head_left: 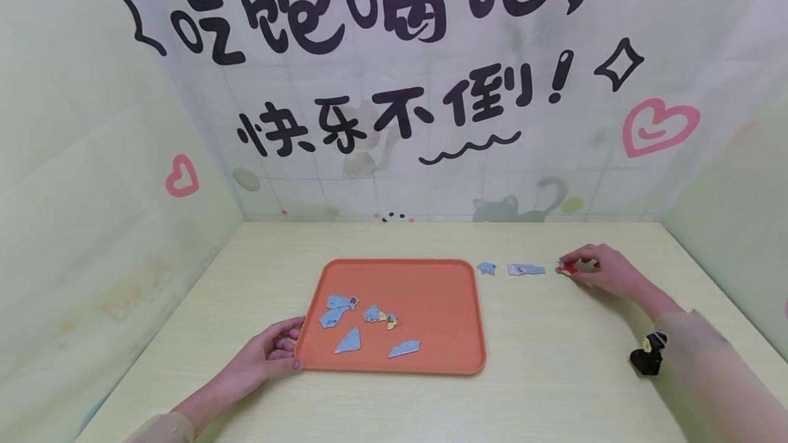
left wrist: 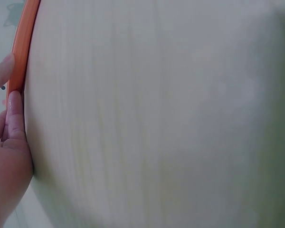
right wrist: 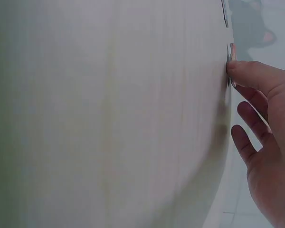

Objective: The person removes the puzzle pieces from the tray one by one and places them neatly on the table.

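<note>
An orange tray [head_left: 425, 275] lies on the table, bearing several thin, irregular light-blue printed pieces [head_left: 349, 340]. My left hand [head_left: 271, 351] grips the tray's left front edge, with the thumb on the rim in the left wrist view. Off to the right, my right hand [head_left: 606, 271] pinches a small, flat red printed piece [head_left: 568, 269] between thumb and fingers at the table surface. In the right wrist view that thin piece [right wrist: 232, 52] appears nearly edge-on, partly covered by the thumb. Between it and the tray lie a long light-blue piece [head_left: 527, 269] and a smaller light-blue piece [head_left: 487, 268].
The pale wooden table [head_left: 554, 388] meets a printed back wall [head_left: 369, 190] and has side walls left and right. A small black object [head_left: 648, 355] shows against the right sleeve [head_left: 708, 354]. Bare table surface stretches in front of the tray.
</note>
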Demonstrator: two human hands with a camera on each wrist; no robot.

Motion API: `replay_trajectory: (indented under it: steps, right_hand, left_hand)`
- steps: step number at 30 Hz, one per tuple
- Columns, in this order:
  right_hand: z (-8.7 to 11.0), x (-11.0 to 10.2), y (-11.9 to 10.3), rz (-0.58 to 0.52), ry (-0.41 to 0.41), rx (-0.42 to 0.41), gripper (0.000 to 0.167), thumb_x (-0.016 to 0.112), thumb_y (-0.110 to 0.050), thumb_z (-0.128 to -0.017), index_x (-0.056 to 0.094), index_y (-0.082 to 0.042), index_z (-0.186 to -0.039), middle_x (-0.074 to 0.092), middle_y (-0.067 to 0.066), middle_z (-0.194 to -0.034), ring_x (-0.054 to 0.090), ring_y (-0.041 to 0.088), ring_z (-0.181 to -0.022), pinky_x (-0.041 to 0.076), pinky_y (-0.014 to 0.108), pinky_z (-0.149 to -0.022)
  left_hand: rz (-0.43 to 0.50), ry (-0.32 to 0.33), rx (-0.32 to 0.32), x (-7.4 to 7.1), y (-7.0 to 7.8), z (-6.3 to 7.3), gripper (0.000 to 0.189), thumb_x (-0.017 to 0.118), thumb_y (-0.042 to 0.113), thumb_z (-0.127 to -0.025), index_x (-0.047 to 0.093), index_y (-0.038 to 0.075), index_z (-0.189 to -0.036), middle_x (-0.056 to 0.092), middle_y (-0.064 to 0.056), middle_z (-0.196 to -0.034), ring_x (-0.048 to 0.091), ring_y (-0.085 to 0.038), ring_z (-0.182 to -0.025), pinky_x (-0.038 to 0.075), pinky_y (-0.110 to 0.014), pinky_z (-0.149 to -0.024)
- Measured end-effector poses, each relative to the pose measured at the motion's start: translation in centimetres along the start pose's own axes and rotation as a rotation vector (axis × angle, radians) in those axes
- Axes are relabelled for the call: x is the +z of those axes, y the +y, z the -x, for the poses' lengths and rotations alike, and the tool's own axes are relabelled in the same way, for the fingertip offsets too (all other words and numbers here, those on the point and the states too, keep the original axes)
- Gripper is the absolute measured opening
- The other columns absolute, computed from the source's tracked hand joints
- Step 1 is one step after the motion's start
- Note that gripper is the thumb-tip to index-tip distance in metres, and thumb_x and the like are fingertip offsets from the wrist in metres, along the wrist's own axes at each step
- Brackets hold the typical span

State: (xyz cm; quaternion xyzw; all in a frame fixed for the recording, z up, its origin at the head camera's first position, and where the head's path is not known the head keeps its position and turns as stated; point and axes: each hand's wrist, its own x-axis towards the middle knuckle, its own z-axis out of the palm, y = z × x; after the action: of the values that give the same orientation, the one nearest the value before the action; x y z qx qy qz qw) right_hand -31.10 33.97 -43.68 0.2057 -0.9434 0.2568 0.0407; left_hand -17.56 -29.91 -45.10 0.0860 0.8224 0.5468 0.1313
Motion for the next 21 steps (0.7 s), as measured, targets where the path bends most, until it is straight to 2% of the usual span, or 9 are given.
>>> replay_trajectory:
  steps: [5,10,16,21]
  right_hand:
    - [0.41,-0.03,0.86,-0.098,-0.062,0.050,0.035,0.072,-0.014,-0.089,0.067,-0.007,-0.123,0.065,0.014,-0.114,0.054,0.003,-0.087,0.049,0.019,-0.075]
    - [0.41,-0.34,0.90,-0.170,-0.116,0.066,0.037,0.069,-0.016,-0.092,0.065,-0.006,-0.127,0.062,0.016,-0.119,0.051,0.004,-0.089,0.047,0.019,-0.075]
    - [0.48,-0.53,0.66,-0.240,-0.147,0.064,0.038,0.067,-0.015,-0.093,0.062,-0.003,-0.129,0.060,0.019,-0.123,0.050,0.005,-0.090,0.047,0.019,-0.076]
    - [0.51,-0.47,0.65,-0.251,-0.155,0.068,0.039,0.067,-0.015,-0.093,0.062,-0.003,-0.130,0.059,0.018,-0.123,0.050,0.006,-0.089,0.047,0.019,-0.076]
  left_hand:
    - [0.014,-0.012,0.033,-0.01,-0.09,-0.10,0.080,0.076,0.015,-0.086,0.032,-0.002,-0.151,0.043,-0.023,-0.132,0.052,-0.005,-0.100,0.050,-0.015,-0.084]
    - [0.008,-0.012,0.019,-0.01,0.06,-0.15,0.080,0.075,0.015,-0.086,0.032,-0.002,-0.151,0.043,-0.022,-0.131,0.051,-0.006,-0.100,0.050,-0.016,-0.083]
    - [0.000,0.003,-0.030,0.03,0.21,-0.21,0.081,0.077,0.017,-0.085,0.033,0.002,-0.151,0.044,-0.018,-0.131,0.052,-0.007,-0.101,0.050,-0.015,-0.085]
    - [0.003,0.001,-0.015,0.03,0.23,-0.10,0.081,0.076,0.017,-0.086,0.032,-0.001,-0.151,0.045,-0.021,-0.132,0.052,-0.007,-0.100,0.050,-0.016,-0.084]
